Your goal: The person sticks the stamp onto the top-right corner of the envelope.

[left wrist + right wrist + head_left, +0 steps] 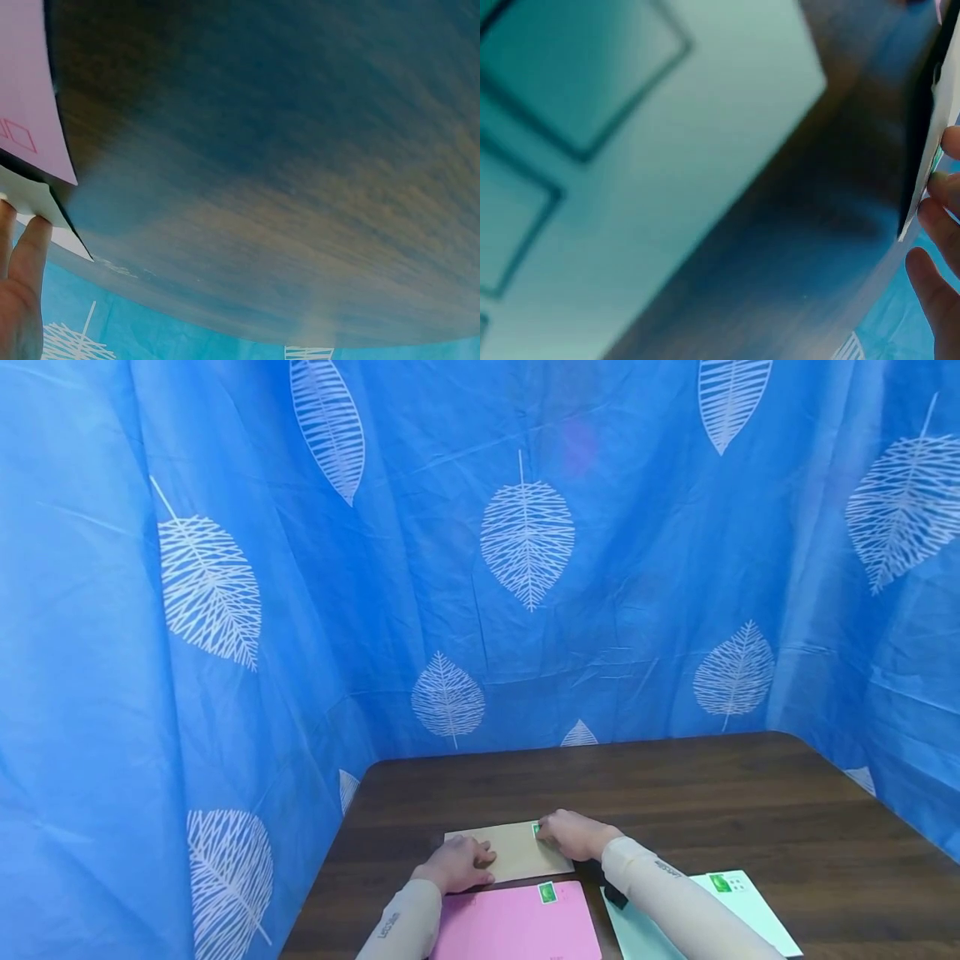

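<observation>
A cream envelope [517, 847] lies on the dark wooden table, a green stamp [536, 829] at its far right corner. My left hand [459, 862] rests on the envelope's left part, and in the left wrist view two fairly straight fingers [30, 255] touch its surface. At the stamped corner, my right hand [573, 835] has its fingertips down and partly covers the stamp. The right wrist view shows these fingers [939, 217] spread along the envelope [924, 176], seen nearly edge-on. Nearer to me lies a pink envelope [517, 922] with its own green stamp [547, 892].
A mint-green envelope [738, 906] with a green stamp lies to the right, partly under my right forearm. The brown table [675, 793] stretches back to a blue curtain [600, 677] with white leaf prints, which also hangs at both sides.
</observation>
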A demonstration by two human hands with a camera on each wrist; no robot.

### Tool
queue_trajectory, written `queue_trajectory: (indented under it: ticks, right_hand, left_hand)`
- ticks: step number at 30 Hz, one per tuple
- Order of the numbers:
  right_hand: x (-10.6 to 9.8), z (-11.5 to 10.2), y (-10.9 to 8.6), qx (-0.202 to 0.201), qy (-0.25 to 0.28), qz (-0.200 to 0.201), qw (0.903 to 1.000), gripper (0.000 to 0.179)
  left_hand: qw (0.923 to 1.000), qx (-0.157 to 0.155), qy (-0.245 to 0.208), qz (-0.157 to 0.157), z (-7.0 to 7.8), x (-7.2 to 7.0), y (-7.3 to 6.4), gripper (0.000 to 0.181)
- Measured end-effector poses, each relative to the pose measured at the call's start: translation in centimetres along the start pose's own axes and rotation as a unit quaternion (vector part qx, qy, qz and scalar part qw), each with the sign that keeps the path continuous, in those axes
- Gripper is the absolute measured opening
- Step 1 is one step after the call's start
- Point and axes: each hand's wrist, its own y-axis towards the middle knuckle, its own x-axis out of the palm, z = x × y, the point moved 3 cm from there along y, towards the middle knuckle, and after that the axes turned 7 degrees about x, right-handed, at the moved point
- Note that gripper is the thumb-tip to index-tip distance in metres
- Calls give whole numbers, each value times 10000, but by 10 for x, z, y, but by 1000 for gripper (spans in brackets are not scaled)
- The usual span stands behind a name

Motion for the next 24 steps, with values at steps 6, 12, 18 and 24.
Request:
queue_trajectory:
  ticks: [6, 12, 18, 24]
  right_hand:
    - [-1, 1, -1, 190, 315, -99, 9993, 35]
    - [-2, 2, -2, 143, 500, -125, 9986, 34]
    - [-1, 5, -1, -282, 702, 171, 9970, 30]
    - [-8, 5, 3, -222, 827, 414, 9955, 23]
  left_hand:
    - [10000, -35, -69, 2, -1, -1, 0, 39]
    - [9998, -118, -139, -28, -2, -2, 0, 39]
    - [9998, -79, -157, -33, -1, 0, -2, 40]
    - [9998, -109, -168, -8, 0, -2, -1, 39]
